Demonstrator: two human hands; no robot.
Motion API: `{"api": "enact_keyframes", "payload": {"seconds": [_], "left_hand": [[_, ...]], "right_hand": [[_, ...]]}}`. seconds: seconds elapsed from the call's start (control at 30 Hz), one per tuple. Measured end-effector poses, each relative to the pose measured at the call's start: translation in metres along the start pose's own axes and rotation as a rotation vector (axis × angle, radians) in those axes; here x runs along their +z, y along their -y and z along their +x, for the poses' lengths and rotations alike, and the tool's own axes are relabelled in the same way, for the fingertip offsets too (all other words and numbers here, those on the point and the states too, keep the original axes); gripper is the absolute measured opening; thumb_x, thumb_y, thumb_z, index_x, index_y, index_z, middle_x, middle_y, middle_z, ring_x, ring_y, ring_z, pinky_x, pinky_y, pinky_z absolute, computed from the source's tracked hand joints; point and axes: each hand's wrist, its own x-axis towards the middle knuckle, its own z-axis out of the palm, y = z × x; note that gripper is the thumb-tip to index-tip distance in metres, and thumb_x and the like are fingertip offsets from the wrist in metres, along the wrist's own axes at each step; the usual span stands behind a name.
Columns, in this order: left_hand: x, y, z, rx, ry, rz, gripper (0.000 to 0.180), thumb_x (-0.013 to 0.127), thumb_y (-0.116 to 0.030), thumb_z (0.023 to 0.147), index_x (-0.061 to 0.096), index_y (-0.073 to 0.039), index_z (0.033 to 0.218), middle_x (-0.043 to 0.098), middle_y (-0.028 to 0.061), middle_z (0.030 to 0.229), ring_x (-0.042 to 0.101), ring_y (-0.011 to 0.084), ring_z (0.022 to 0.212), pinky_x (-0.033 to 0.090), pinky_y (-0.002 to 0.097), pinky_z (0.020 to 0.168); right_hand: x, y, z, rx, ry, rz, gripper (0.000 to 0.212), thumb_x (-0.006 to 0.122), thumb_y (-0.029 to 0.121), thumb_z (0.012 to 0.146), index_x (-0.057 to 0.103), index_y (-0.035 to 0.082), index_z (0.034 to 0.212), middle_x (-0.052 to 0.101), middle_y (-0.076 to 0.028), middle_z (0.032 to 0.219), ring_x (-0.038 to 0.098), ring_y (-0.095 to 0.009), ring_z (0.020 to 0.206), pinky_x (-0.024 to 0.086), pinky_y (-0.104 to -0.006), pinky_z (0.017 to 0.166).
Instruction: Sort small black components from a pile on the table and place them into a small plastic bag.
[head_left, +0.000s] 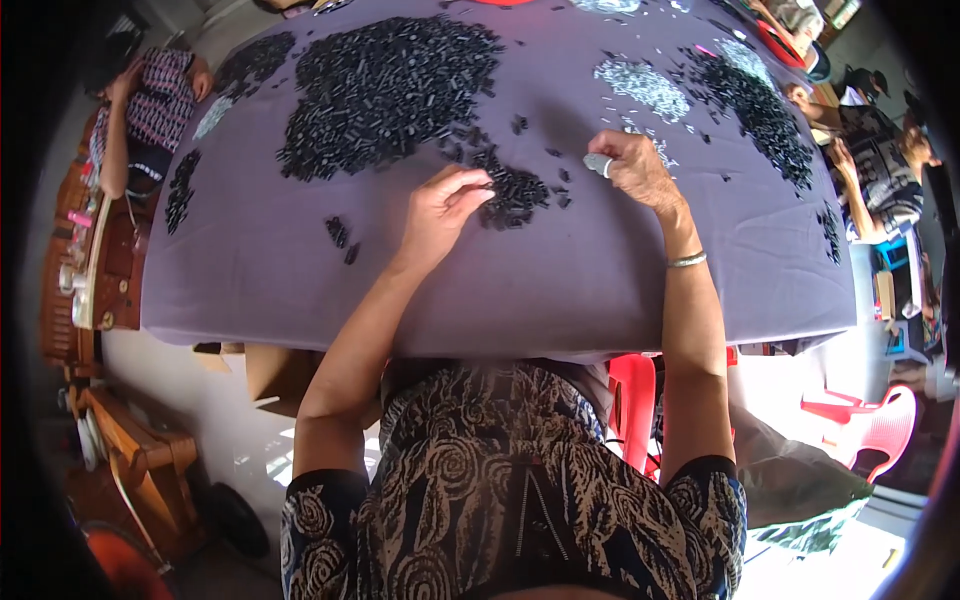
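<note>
My left hand point(440, 212) is over the table beside a small heap of short black pieces point(518, 198). Its thumb and fingertips come together, and a dark bit, apparently one of these pieces, shows between them. My right hand point(638, 168) is raised a little to the right of that heap, its fingers curled closed. A grey-white covering or band point(598, 163) shows at its fingertips; anything pinched there is too small to make out. Behind this hand lie small silvery pieces point(645, 88). A bracelet point(687, 260) circles my right wrist.
A large spread of black pieces point(390, 95) covers the far left of the purple-grey tablecloth point(560, 300). More black pieces point(765, 125) lie at the far right. People sit at the left point(150, 110) and right point(870, 170) sides. A red chair point(630, 405) stands beside me.
</note>
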Motion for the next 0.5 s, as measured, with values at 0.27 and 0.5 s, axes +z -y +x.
{"api": "enact_keyframes", "payload": {"seconds": [0.27,0.5], "left_hand": [[0.0,0.006,-0.003,0.022,0.019,-0.036,0.017,0.066,0.001,0.079,0.063,0.001,0.096,0.056,0.0007,0.083,0.049,0.0059,0.07,0.041,0.0185,0.06],[0.002,0.001,-0.004,0.015,0.059,-0.031,0.019,0.067,0.002,0.078,0.063,0.002,0.096,0.055,0.0007,0.08,0.048,0.0053,0.069,0.041,0.0181,0.06]], "right_hand": [[0.065,0.051,-0.004,-0.071,0.329,0.758,0.009,0.06,0.007,0.085,0.058,0.003,0.093,0.055,0.001,0.077,0.051,-0.004,0.064,0.045,-0.0191,0.052],[0.066,0.05,-0.005,0.02,0.366,0.807,0.01,0.062,0.009,0.084,0.058,0.003,0.091,0.055,0.001,0.076,0.052,-0.005,0.061,0.046,-0.0196,0.053]]}}
